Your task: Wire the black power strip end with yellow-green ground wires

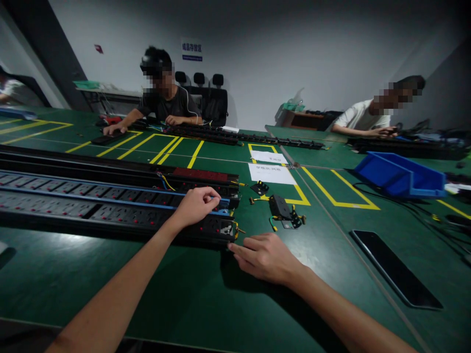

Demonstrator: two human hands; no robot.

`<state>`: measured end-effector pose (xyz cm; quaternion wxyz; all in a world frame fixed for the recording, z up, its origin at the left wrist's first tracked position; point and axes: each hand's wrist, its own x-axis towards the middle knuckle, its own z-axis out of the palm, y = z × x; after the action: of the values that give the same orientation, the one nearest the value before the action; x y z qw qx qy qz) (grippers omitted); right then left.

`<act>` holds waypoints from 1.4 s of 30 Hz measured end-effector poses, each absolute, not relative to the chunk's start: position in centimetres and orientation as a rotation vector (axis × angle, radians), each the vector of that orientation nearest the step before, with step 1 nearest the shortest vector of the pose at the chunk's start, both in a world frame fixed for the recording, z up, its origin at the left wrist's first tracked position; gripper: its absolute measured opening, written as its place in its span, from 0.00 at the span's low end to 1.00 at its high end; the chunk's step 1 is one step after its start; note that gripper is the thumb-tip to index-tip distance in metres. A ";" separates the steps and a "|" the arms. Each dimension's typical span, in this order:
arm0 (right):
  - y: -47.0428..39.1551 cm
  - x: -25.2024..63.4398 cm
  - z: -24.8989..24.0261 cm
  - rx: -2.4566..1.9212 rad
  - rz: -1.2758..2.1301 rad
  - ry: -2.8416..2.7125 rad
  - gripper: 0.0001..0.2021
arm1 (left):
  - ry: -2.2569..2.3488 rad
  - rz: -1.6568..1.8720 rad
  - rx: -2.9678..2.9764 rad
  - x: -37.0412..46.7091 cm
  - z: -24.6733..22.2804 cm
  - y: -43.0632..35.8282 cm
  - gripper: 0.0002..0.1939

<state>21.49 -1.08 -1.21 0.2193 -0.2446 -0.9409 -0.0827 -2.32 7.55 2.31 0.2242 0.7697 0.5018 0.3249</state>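
Note:
Long black power strips point(121, 214) with rows of sockets and red dots lie side by side on the green table, blue edging between them. My left hand point(196, 206) rests over their right end, fingers curled into a pinch; whatever is between the fingertips is too small to make out. At the near corner of the closest strip, my right hand point(268, 257) has its fingers closed together, with the tips on the strip's end. Yellow-green wires point(236, 229) stick out of that end. Beyond it lies a small black module point(279, 208) with short wires and a bracket.
A phone point(395, 268) lies at the right, below a blue bin point(401, 174) and black cables. Two white paper labels point(270, 173) lie on yellow-taped areas. Across the table, one co-worker point(171, 105) handles a dark part; another person point(368, 117) works at the far right.

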 end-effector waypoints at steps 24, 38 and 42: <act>-1.7 20.7 -1.6 -0.682 -0.176 -2.584 0.12 | 1.390 0.885 2.129 -2.5 2.0 7.8 0.09; -2.0 19.5 -0.8 -0.941 -0.276 -2.782 0.22 | 1.380 0.895 2.150 -2.4 2.1 7.7 0.08; -1.9 20.5 -1.1 -0.910 -0.301 -2.746 0.22 | 1.385 0.884 2.152 -2.4 2.0 7.7 0.08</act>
<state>20.54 -1.86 -1.14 0.1160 -0.3109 -0.9377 -0.1028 -2.43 7.72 2.03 0.2153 0.7763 0.4994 0.3187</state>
